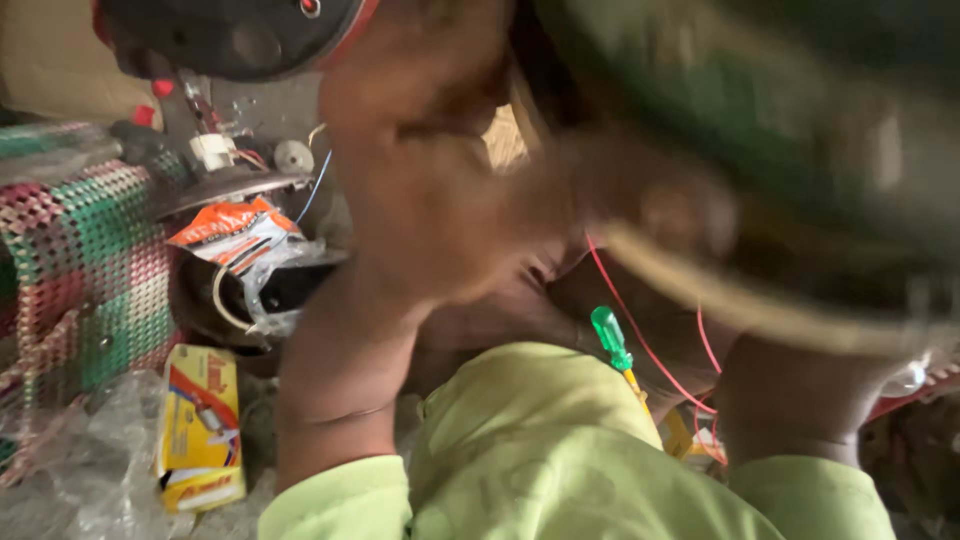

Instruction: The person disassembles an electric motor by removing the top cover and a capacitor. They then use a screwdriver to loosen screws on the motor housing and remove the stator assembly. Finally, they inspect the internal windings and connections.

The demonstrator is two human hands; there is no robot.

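Mid-work on the wiring, views heavily blurred. Left hand (430, 200) raised close to the camera, grip state unreadable. Right hand (800, 390) low by the red wires (640, 335), grip hidden too. Green-handled screwdriver (612, 342) rests on the lap between both arms; likely needed next, so one hand must free up.

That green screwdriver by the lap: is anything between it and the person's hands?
Hard to tell. The screwdriver lies low by the knee, with red wires crossing beside it. The left hand is raised above it and blurred; the right hand cannot be made out.
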